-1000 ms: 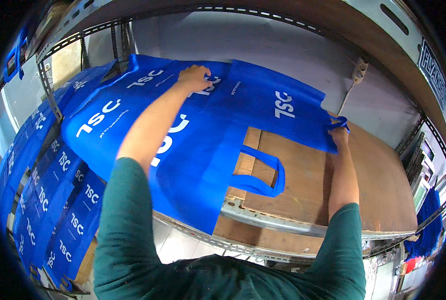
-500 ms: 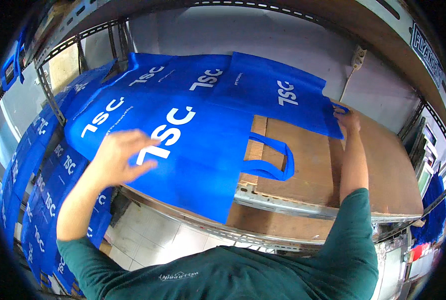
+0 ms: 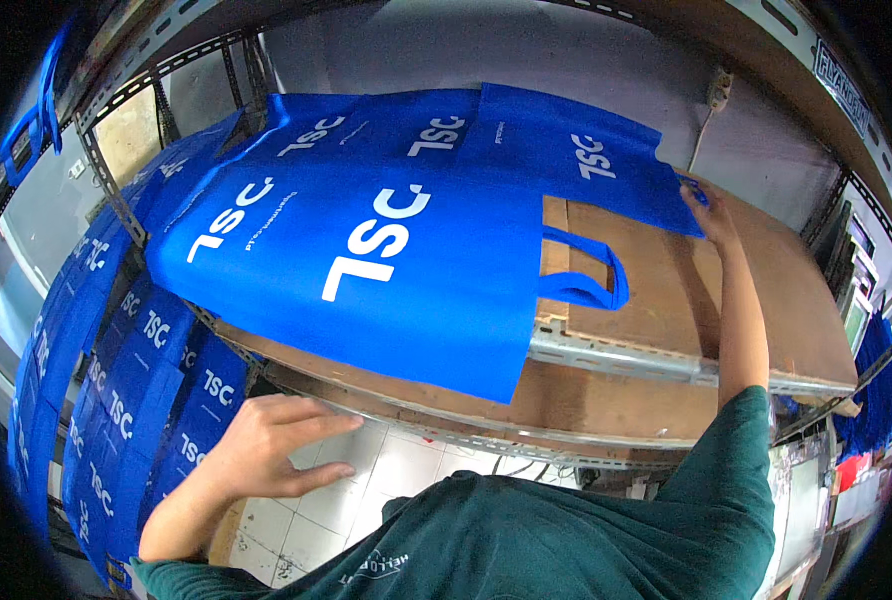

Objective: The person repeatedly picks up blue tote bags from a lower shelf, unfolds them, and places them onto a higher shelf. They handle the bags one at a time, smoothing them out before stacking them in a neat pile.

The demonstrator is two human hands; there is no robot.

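**Hands at the blue bags on the wooden shelf**

My right hand [image 3: 708,212] is stretched out to the far right corner of the rear blue bag [image 3: 576,160], fingers pinched on the bag's edge there. My left hand [image 3: 271,447] hangs spread and empty below the front lip of the wooden shelf [image 3: 656,300], fingers loosely extended, touching nothing I can make out.

The top blue bag [image 3: 366,270] lies flat on the shelf, its left part overhanging the shelf's front lip and its loop handle [image 3: 586,280] resting on bare board to its right. Right of the handle the shelf is open wood out to its metal edge rail [image 3: 616,355]. More blue bags [image 3: 116,390] hang in a stack down the shelf's left side, just beside my left hand.

Half a second ago my left hand lay on the top bag; now it has dropped below the shelf. My right hand has stayed at the same far corner.
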